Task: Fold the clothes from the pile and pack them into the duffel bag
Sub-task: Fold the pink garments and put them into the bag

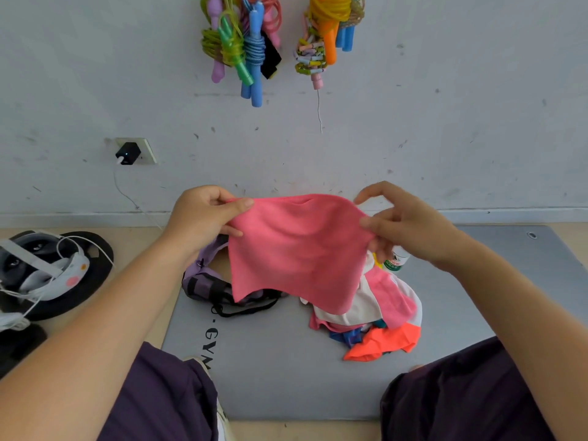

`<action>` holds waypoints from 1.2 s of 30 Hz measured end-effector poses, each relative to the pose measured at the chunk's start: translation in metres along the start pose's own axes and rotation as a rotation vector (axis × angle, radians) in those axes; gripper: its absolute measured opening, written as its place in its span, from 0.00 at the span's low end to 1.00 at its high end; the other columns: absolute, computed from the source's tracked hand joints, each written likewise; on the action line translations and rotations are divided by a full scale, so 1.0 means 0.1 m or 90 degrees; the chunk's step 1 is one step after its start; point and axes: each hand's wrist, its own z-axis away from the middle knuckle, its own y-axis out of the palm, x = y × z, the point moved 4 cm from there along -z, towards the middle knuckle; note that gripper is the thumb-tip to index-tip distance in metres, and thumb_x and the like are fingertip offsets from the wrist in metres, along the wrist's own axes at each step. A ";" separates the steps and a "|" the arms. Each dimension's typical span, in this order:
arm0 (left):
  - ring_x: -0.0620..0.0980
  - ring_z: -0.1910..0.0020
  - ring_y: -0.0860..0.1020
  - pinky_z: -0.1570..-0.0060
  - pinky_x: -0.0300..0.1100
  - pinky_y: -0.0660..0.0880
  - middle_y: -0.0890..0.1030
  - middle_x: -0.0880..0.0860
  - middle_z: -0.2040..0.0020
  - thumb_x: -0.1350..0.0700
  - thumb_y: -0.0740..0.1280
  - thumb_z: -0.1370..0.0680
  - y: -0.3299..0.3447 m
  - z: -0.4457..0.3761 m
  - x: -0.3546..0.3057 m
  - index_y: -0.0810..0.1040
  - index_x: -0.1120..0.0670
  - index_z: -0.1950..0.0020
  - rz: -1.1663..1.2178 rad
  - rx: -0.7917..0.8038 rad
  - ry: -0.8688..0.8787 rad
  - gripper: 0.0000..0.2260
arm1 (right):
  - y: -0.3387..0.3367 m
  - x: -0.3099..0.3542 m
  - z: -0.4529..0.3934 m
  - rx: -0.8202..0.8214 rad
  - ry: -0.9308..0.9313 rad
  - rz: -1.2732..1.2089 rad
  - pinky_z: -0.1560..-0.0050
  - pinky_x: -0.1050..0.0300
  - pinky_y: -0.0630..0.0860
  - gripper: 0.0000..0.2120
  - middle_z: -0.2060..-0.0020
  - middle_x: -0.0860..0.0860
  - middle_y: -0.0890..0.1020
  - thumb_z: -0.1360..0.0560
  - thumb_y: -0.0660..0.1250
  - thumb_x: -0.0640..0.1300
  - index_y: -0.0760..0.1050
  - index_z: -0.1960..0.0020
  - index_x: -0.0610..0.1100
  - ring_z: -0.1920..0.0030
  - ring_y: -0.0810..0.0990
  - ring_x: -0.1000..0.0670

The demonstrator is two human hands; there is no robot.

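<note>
I sit on a grey gym mat [286,361] against the wall, and the purple duffel bag [203,281] lies at the mat's far left edge, partly hidden behind what I hold. To its right is the pile of clothes [375,316], pink, white, blue and orange, heaped loosely on the mat. I hold a pink cloth [296,249] up in the air over both, spread between my hands. My left hand [203,214] pinches its upper left corner, thumb on top and fingers curled under. My right hand [404,224] pinches the upper right edge with thumb and lower fingers, the forefinger lifted free. That looser right pinch could slip, I think, and the cloth would drop back onto the pile; a small bottle [396,259] just behind it could get knocked over
</note>
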 end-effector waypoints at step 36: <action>0.42 0.61 0.81 0.55 0.34 0.79 0.85 0.47 0.61 0.57 0.73 0.34 0.52 0.47 -0.40 0.87 0.51 0.59 0.194 0.284 0.073 0.06 | 0.22 0.14 0.05 0.051 -0.119 0.315 0.53 0.78 0.64 0.07 0.50 0.49 0.77 0.29 0.71 0.57 0.78 0.60 0.54 0.52 0.72 0.65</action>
